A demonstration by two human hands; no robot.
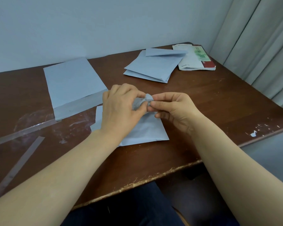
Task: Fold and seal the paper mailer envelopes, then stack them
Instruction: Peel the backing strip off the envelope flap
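Note:
A pale blue paper mailer envelope point(142, 131) lies on the brown table point(203, 101) in front of me, partly under my hands. My left hand point(119, 108) and my right hand point(171, 108) meet above it, both pinching a small crumpled grey-blue strip point(141, 101) between their fingertips. To the left lies another blue mailer point(72, 80) with its shiny adhesive flap point(78, 106) open toward me. A pile of blue mailers point(152, 66) sits at the back, the top one with its flap folded over.
A booklet with a white, green and red cover point(196, 58) lies at the far right corner beside the pile. Clear tape strips point(20, 163) and residue mark the table's left side. The near edge is chipped. A curtain point(260, 46) hangs at right.

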